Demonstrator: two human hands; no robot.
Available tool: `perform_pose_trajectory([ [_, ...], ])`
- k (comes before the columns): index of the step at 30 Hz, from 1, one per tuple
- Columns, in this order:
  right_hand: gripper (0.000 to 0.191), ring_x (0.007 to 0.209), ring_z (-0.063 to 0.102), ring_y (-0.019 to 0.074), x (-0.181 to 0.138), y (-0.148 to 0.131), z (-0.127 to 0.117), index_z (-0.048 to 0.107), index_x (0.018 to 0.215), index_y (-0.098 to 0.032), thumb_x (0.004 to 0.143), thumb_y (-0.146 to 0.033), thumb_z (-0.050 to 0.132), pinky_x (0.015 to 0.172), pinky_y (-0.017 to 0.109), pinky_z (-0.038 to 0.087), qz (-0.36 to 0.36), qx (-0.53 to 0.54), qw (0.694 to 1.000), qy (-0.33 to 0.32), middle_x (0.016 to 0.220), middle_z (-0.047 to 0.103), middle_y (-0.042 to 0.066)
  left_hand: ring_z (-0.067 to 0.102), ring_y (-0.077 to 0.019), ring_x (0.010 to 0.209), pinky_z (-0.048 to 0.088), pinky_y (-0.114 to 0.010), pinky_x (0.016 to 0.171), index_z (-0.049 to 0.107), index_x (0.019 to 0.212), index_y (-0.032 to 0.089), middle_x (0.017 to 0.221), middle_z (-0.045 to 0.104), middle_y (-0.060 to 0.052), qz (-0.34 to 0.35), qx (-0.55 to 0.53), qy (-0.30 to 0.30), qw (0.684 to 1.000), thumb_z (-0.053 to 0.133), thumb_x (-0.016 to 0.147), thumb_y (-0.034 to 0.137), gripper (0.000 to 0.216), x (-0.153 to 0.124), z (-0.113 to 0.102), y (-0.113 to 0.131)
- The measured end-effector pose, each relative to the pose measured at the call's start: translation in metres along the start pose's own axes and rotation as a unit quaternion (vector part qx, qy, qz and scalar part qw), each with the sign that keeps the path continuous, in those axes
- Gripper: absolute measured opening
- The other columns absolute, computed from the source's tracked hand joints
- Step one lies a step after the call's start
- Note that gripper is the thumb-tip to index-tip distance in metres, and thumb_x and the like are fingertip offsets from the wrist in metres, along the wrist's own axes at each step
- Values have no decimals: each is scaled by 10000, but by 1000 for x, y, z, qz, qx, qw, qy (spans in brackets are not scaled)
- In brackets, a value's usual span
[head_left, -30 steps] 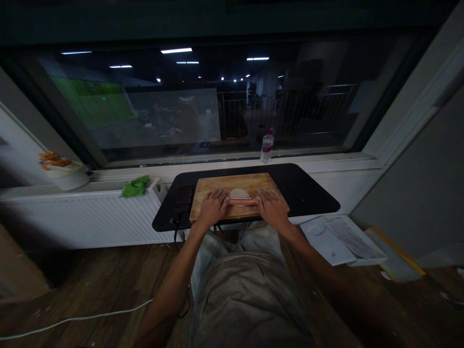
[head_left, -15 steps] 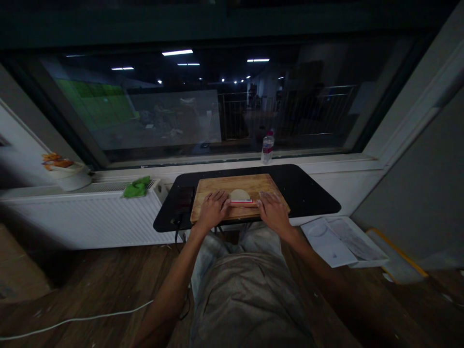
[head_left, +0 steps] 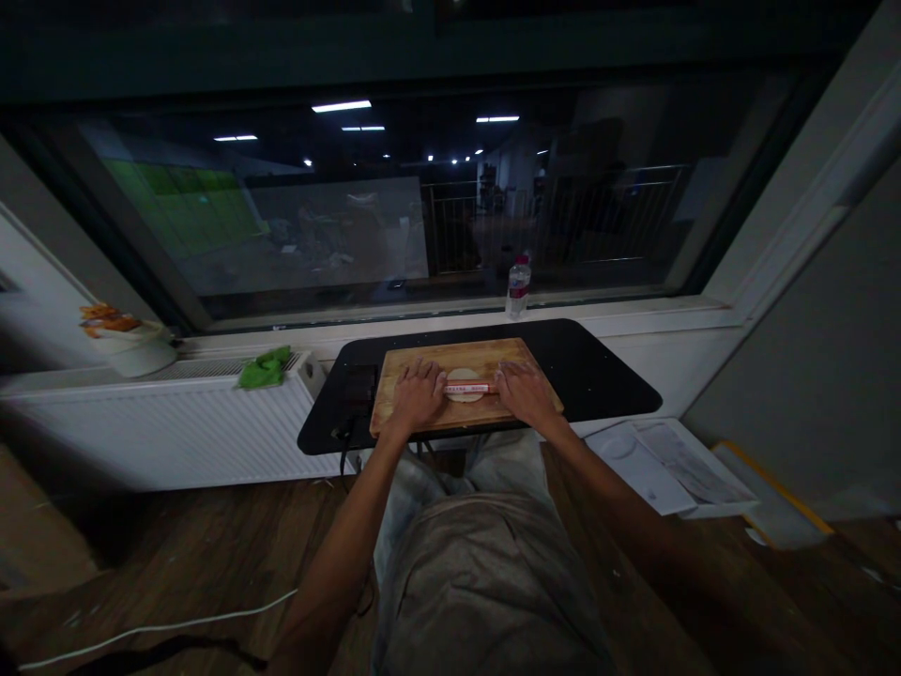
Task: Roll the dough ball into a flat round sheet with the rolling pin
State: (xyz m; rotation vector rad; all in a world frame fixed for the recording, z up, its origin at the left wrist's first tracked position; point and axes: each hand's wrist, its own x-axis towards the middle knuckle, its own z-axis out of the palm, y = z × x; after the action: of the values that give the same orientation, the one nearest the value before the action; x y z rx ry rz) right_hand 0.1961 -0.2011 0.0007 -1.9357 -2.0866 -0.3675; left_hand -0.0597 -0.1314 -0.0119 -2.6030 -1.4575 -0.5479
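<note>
A flat round of dough (head_left: pixel 465 374) lies on a wooden cutting board (head_left: pixel 485 351). Across it rests a slim rolling pin (head_left: pixel 468 388) with a red-and-white label, and the dough shows both beyond and below it. My left hand (head_left: pixel 420 392) is over the pin's left end, its thumb along the near side. On the right end sits my right hand (head_left: pixel 522 391), fingers bent over it. Both palms hide the ends of the pin.
The board stands on a small black table (head_left: pixel 605 376). Dark blocky objects (head_left: pixel 361 385) and a cable are at its left. A water bottle (head_left: pixel 518 286) stands on the windowsill. A green cloth (head_left: pixel 266 367) lies on the radiator (head_left: pixel 211 422); an open white box (head_left: pixel 662 465) is low on the right.
Both hands have moved the rolling pin slightly away from me over the dough. The pin has turned, so more of its label faces up.
</note>
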Motion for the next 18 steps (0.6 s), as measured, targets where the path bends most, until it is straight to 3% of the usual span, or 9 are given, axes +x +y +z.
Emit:
perform_pose_trajectory([
  [5,540,1365,720,289,20,0,-3,766,1400,-94,1203,-282,300,1215,374,463,18,-24,999,-27,1432,791,195,471,-335,1639,360,-549,1355,684,1525,211,1657,652,-117,-16,3,-26,1000,298,1216,373,520,16,1,-2],
  [12,508,1341,738,303,42,-2,-9,780,1401,-105,1172,-296,368,1182,365,493,69,-28,995,-59,1427,794,202,658,-311,1414,508,-459,1199,734,1418,214,1535,727,-135,-31,23,-48,998,294,1214,363,507,38,0,-4],
  [18,501,1391,711,300,55,0,-19,797,1407,-136,1158,-308,397,1194,345,479,67,-10,993,-98,1473,783,169,662,-317,1416,478,-454,1217,705,1463,177,1499,741,-186,-44,21,-77,996,335,1209,384,494,48,1,-9],
])
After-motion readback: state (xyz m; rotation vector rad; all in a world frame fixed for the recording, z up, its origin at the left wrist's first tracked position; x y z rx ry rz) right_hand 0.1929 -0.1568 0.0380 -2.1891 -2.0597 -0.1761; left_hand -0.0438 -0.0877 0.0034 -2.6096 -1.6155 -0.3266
